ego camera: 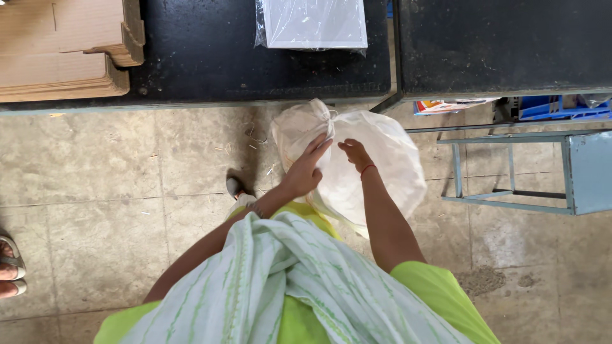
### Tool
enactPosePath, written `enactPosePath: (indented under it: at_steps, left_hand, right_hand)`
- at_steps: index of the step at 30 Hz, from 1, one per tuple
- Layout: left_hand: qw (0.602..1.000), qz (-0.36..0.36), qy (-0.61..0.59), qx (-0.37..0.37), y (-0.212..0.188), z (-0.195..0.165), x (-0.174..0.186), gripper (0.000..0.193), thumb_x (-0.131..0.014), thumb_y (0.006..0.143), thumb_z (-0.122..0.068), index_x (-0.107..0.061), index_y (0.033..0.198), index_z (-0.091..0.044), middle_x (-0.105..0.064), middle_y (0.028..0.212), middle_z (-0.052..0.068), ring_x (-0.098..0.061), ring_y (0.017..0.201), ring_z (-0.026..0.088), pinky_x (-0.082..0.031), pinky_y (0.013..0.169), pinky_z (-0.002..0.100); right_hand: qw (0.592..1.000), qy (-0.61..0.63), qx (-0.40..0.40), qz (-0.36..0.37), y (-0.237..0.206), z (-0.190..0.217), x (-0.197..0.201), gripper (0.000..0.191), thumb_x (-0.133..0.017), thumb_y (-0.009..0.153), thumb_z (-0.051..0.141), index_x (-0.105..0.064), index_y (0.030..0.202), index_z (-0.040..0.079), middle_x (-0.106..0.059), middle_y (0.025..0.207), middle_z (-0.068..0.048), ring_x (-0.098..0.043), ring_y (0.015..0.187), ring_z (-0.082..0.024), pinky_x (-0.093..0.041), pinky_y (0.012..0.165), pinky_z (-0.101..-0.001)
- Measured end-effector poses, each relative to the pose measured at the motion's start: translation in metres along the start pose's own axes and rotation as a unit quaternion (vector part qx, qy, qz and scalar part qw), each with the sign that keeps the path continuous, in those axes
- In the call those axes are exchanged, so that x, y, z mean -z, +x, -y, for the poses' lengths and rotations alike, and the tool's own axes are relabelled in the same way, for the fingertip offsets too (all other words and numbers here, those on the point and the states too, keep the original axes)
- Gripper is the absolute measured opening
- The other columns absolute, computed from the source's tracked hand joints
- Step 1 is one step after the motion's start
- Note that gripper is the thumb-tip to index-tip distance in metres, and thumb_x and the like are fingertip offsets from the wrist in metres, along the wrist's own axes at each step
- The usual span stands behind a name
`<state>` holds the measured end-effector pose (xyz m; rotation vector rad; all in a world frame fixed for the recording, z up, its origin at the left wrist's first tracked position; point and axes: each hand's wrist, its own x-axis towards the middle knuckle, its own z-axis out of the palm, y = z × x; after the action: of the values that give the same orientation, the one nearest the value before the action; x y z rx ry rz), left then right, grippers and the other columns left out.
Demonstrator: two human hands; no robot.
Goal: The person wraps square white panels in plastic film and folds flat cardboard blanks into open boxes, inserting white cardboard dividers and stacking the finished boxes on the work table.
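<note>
Hands were seen at a white sack (382,169) that stood on the tiled floor (102,185), just in front of a black tabletop (210,57). The left hand (305,171) was laid flat against the sack's upper side, fingers stretched toward the knot (324,114) at its gathered neck; it was open and clamped on nothing. The right hand (354,153) was held at the sack's top, just right of the left, its fingers curled together against the fabric; whether any fabric was pinched between them could not be told. A red thread (368,169) was worn at the right wrist and a dark band (256,209) at the left.

The sack was full and rounded, and its lower part was hidden behind the forearms. A green-striped white scarf (280,280) was draped over a lime-green garment (446,293) at the bottom of the view. A foot in a sandal (234,187) was placed on the floor just left of the sack.

On the tabletop, stacked cardboard (64,51) was piled at the left and a white item in clear plastic (312,24) lay near the middle. A second dark tabletop (503,44) stood to the right, with a pale blue metal frame (516,169) below it. Another person's sandalled foot (9,267) showed at the left edge.
</note>
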<state>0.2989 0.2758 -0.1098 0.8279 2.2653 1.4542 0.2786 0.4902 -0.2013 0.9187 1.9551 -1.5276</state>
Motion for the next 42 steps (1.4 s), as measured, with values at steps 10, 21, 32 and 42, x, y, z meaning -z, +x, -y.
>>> enactPosePath:
  at_steps: [10,21,32,42]
  left_hand:
    - [0.972,-0.01,0.121,0.203,0.035,0.062,0.026,0.066,-0.079,0.088,-0.028,-0.048,0.145,-0.021,-0.018,0.162,0.019,-0.047,0.136,0.039,-0.045,0.107,0.045]
    - [0.982,-0.084,-0.081,0.149,0.01,0.032,0.051,0.072,-0.074,0.086,-0.034,-0.046,0.147,-0.01,-0.044,0.151,0.014,-0.062,0.118,0.028,-0.055,0.096,0.041]
    - [0.847,0.042,-0.407,0.339,-0.003,0.046,0.082,0.085,-0.057,0.097,-0.07,-0.037,0.152,-0.008,-0.049,0.145,0.011,-0.046,0.134,0.023,-0.038,0.112,0.047]
    - [0.871,-0.18,-0.446,0.101,-0.115,0.05,0.272,0.026,-0.064,0.103,-0.031,-0.073,0.11,-0.007,-0.073,0.09,0.003,-0.07,0.08,0.012,-0.061,0.076,0.029]
  right_hand:
    - [0.994,0.035,0.103,-0.002,-0.065,-0.007,0.004,0.047,-0.071,0.095,0.025,-0.062,0.139,0.01,-0.07,0.129,-0.009,-0.063,0.123,-0.021,-0.049,0.099,-0.0357]
    - [0.828,0.491,0.195,0.186,-0.092,-0.018,0.091,0.029,-0.07,0.098,0.014,-0.06,0.123,0.003,-0.069,0.11,-0.011,-0.071,0.101,-0.025,-0.056,0.1,-0.0431]
    - [0.692,0.57,0.212,0.389,-0.098,0.041,0.1,0.034,-0.069,0.103,0.015,-0.058,0.131,-0.001,-0.065,0.098,-0.009,-0.058,0.073,-0.015,-0.049,0.056,-0.025]
    - [0.805,0.268,0.384,0.365,-0.138,0.137,0.016,0.015,-0.07,0.101,0.001,-0.055,0.102,0.005,-0.054,0.096,-0.007,-0.056,0.086,-0.017,-0.049,0.08,-0.0315]
